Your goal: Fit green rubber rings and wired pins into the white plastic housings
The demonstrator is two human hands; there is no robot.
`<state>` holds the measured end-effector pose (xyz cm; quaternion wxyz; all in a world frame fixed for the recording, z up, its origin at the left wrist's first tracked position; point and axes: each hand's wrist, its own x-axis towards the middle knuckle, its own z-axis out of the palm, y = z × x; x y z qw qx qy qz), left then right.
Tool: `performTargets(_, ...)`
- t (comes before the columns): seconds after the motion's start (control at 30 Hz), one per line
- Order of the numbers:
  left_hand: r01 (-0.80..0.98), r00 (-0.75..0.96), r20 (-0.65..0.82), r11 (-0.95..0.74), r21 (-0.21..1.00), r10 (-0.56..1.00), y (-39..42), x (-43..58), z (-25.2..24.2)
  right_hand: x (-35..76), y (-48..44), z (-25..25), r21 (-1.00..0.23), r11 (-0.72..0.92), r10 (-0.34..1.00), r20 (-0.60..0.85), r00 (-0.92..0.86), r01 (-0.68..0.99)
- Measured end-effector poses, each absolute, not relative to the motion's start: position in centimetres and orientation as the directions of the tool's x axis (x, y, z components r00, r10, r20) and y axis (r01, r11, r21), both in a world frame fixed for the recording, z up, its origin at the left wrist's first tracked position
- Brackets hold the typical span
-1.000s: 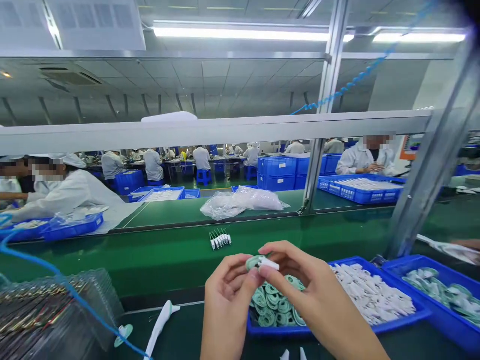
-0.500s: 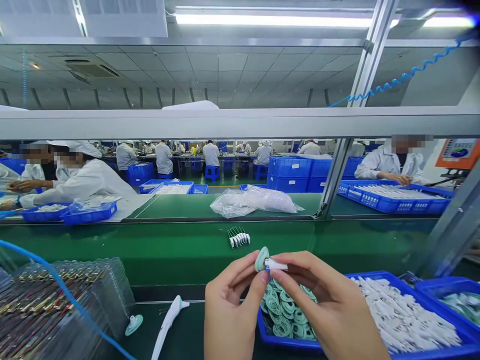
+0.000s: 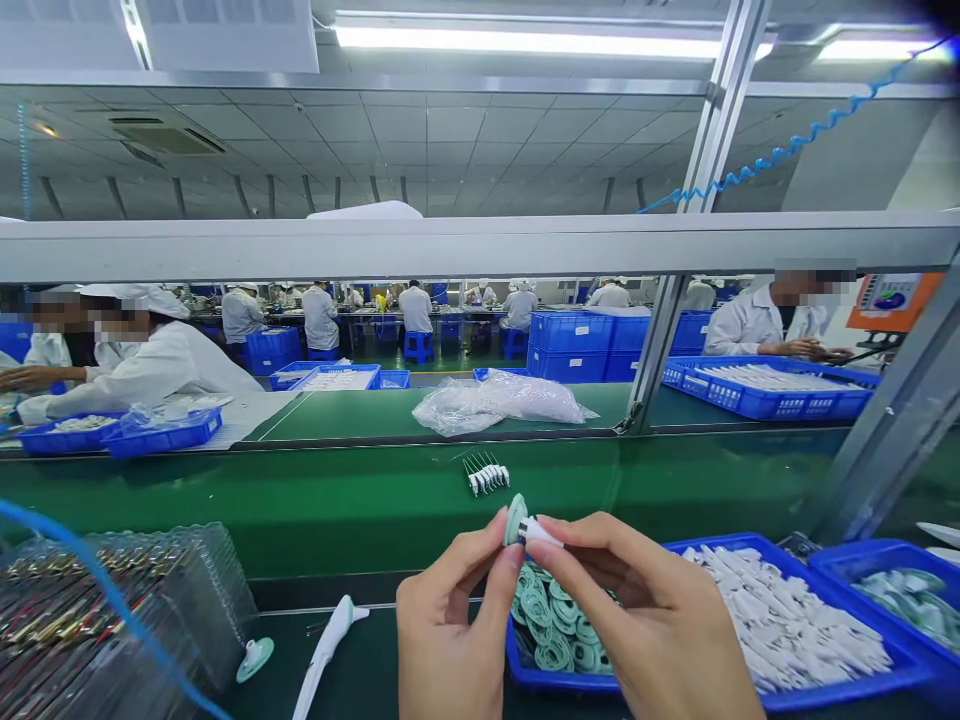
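My left hand pinches a pale green rubbery disc, which stands nearly edge-on. My right hand has thumb and fingers closed on a small white tapered plastic piece. The narrow end of that piece, with a dark band, meets the disc; whether it sits inside it I cannot tell. Below the hands, a blue bin holds many green rings, partly covered by my right hand. A white handle-shaped part lies on the bench left of my hands, and a green-and-white disc piece lies farther left.
To the right, a blue bin holds white parts, beside another bin of green pieces. A clear tray of wired parts stands left, crossed by a blue hose. Small pronged parts lie on the green belt. Co-workers sit beyond.
The green disc has turned more edge-on between my fingers. The white piece has tilted, and less of it shows past my right fingertips. The whole view has shifted slightly.
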<state>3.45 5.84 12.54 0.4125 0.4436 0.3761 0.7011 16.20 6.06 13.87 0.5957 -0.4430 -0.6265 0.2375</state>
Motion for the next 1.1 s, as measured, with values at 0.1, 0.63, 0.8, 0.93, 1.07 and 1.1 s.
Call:
performTargets(0.1,-0.129,-0.286,0.392,-0.441,0.888,0.874,6.0,3.3,12.0,15.7,6.1,13.8,-0.821,0.509,0.824,0.552,0.13,0.257)
performTargets(0.63,-0.006,-0.197,0.521,-0.532,0.846,0.831,5.3,2.6,13.8,16.8,6.0,15.1,-0.775,0.576,0.8,0.6,0.014,0.262)
performTargets(0.8,-0.15,-0.118,0.328,-0.343,0.927,0.937,5.7,2.2,14.0,16.7,6.1,15.1,-0.812,0.503,0.846,0.532,0.021,0.297)
performTargets(0.93,-0.286,-0.039,0.196,-0.199,0.937,0.98,6.5,1.2,13.9,17.1,6.7,15.4,-0.815,0.495,0.865,0.493,-0.088,0.299)
performTargets(1.07,-0.307,0.019,0.144,-0.131,0.942,0.989,7.1,0.8,13.5,17.7,7.2,15.2,-0.823,0.466,0.882,0.461,-0.097,0.324)
performTargets(1.1,-0.308,0.029,0.132,-0.117,0.944,0.991,7.2,0.8,13.4,17.8,7.4,15.1,-0.843,0.438,0.898,0.425,-0.11,0.314)
